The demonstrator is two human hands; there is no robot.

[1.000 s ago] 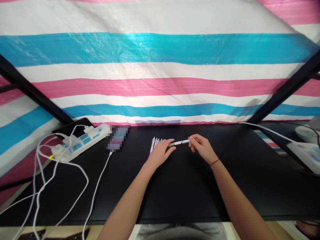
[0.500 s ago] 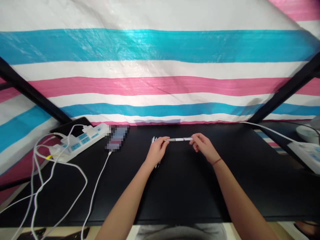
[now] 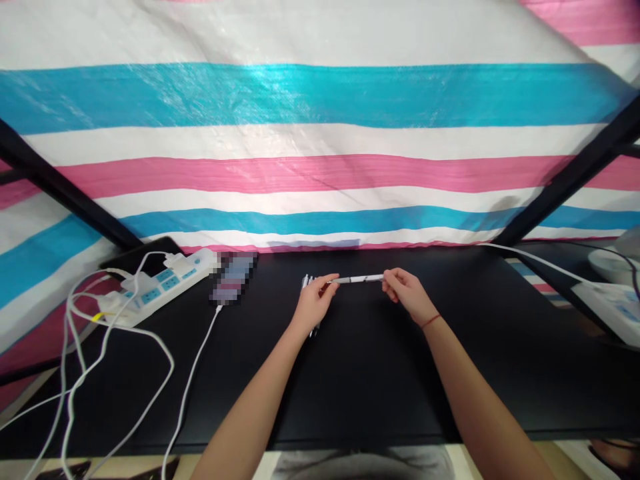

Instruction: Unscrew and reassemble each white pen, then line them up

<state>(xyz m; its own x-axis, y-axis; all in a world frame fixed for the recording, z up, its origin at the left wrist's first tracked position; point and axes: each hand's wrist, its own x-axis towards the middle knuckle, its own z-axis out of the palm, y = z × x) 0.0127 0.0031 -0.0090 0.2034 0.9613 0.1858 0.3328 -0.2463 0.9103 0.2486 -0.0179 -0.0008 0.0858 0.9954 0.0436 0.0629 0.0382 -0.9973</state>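
Note:
Both hands hold one white pen (image 3: 357, 279) level above the black table (image 3: 350, 373). My left hand (image 3: 313, 303) pinches its left tip end, fingers closed. My right hand (image 3: 407, 293) pinches the right end; a red string sits on that wrist. Behind and under my left hand lie several more white pens (image 3: 306, 283), mostly hidden by the hand.
A white power strip (image 3: 160, 283) with plugs and white cables (image 3: 100, 353) lies at the left. A blurred phone (image 3: 233, 275) with a white charging cable lies beside it. Another power strip (image 3: 613, 303) sits far right. A striped tarp (image 3: 320, 153) hangs behind the table.
The pen went from tilted to level and stretched between both hands. My left hand shifted off the pen pile to pinch the tip end. Little differs from half a second ago.

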